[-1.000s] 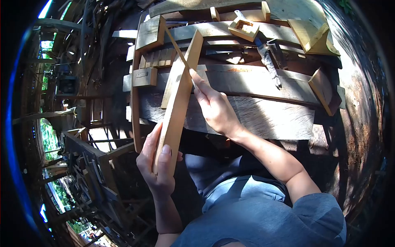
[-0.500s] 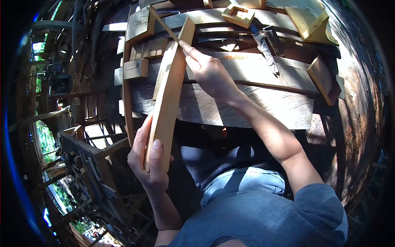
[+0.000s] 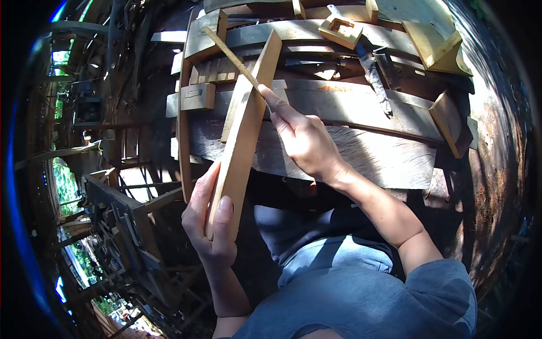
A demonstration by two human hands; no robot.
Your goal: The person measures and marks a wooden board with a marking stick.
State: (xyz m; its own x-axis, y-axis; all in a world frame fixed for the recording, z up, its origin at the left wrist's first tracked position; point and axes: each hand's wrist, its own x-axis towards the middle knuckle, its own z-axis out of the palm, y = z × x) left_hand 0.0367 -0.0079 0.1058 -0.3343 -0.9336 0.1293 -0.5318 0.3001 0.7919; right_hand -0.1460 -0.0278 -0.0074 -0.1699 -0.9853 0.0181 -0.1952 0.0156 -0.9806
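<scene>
A long, pale wooden board (image 3: 244,135) slants upward from my left hand (image 3: 212,212), which is closed around its lower end with the thumb on the near face. The board's upper part overlaps the bench. My right hand (image 3: 307,138) grips one end of a slim brown stick (image 3: 230,53), forefinger stretched along it. That stick lies across the board's upper edge, its far tip over a wooden block (image 3: 206,37) at the bench's left end. What the stick is made for I cannot tell.
The plank bench (image 3: 361,150) has gaps between its boards. On it are a hollowed wooden block (image 3: 341,31), a dark tool with a wrapped handle (image 3: 372,76), angled wooden pieces (image 3: 435,51) and a small block (image 3: 199,96). Stacked timber (image 3: 130,214) stands at left.
My right hand has drawn the stick down along the board, toward my body. My left hand keeps its hold on the lower end. The whole view has shifted slightly.
</scene>
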